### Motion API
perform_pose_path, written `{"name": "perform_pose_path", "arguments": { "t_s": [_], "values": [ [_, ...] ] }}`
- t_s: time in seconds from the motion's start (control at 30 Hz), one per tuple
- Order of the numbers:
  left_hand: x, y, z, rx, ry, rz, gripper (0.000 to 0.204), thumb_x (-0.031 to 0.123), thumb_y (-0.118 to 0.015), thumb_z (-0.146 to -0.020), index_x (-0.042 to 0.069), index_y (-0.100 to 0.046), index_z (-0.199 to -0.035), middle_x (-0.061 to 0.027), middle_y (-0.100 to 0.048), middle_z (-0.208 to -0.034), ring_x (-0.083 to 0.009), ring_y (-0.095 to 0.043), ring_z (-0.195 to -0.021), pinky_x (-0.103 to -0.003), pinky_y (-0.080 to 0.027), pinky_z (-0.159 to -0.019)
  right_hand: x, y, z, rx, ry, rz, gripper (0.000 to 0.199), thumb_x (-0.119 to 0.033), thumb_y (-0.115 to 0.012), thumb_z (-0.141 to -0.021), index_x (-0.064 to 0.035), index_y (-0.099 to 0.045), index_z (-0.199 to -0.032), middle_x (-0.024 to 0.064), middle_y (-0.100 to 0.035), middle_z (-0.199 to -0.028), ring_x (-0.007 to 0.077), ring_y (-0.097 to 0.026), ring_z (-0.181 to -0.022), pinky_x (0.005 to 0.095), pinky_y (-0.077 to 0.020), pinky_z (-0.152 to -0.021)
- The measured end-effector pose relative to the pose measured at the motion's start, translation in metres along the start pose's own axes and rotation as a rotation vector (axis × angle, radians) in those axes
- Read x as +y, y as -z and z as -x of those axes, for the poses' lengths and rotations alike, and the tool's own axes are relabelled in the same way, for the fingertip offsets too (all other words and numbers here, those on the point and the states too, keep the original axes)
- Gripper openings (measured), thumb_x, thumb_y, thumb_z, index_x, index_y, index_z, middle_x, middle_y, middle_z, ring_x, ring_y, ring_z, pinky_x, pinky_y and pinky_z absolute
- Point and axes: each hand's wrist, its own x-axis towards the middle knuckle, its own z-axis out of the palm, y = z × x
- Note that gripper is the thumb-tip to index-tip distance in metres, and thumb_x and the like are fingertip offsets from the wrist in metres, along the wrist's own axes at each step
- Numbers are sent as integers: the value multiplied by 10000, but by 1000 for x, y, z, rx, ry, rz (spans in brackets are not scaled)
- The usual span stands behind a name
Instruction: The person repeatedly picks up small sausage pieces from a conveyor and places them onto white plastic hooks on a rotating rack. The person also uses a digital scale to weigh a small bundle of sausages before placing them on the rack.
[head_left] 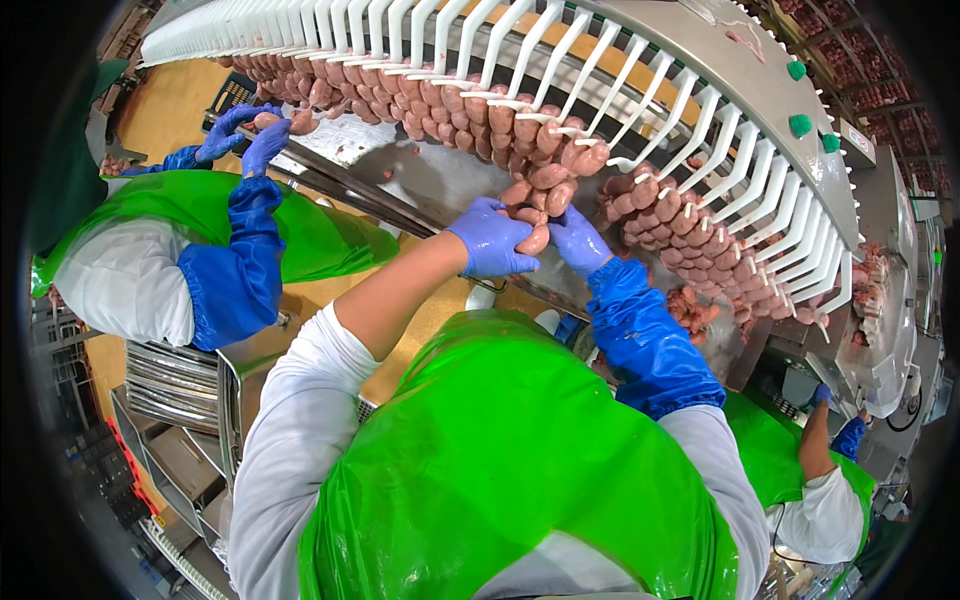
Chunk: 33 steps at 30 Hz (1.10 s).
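Left hand [490,238]: curled round sausages [535,240].
Right hand [580,243]: just beside, fingertips hidden — cannot tell grip.
Rack [765,105]: top cut off.

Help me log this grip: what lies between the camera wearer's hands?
Pinkish sausage links lie between the left hand and right hand, as the head view shows.

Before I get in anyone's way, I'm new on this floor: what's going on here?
The person's gloved left hand holds a bunch of sausage links, while the right hand is against the same bunch, its grip partly hidden. Rows of hanging links line the white hooks on a curved metal frame. Off to the left, a co-worker in a green apron also has links in hand.
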Motion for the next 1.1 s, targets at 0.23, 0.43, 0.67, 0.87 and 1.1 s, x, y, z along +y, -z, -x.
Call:
{"name": "perform_pose_path", "arguments": {
  "t_s": [0.23,0.43,0.67,0.87,1.1],
  "values": [
    [2,-24,-7,129,73,-124,494,485,-593,-861,179,-587,-1249,-124,-670,-1165,-331,-543,-1212,-491,-285,-1090,46,59,-10,354,306,151,438,-138,-637,-930,7,-525,-1327,99,-621,-1157,178,-585,-1025,309,-483,-908],
    [-15,-37,-1,353,109,-106,472,432,-601,-868,144,-612,-1242,-128,-661,-1166,-301,-552,-1201,-500,-301,-1071,25,80,-30,1018,342,383,453,-233,-732,-865,-2,-580,-1224,127,-630,-1127,245,-592,-1021,359,-479,-879],
    [32,-31,-34,502,-337,118,389,237,-610,-841,88,-635,-1200,-145,-622,-1246,-330,-576,-1193,-415,-481,-992,68,108,-7,324,-54,942,290,-251,-651,-886,-49,-677,-1093,116,-703,-994,250,-654,-918,358,-512,-853],
    [89,-62,-88,507,-652,-204,384,286,-672,-803,132,-684,-1155,-142,-656,-1189,-291,-602,-1184,-484,-467,-1001,141,97,76,-36,336,871,503,-364,-725,-810,-44,-641,-1190,151,-705,-1080,322,-663,-1004,401,-504,-895],
    [100,-18,-125,-263,-126,-383,325,408,-607,-852,174,-718,-1049,-110,-718,-1055,-314,-678,-1007,-451,-490,-914,71,116,150,156,-180,828,408,-365,-695,-789,-66,-651,-1063,182,-674,-921,333,-659,-889,428,-508,-830]
  ]
}}
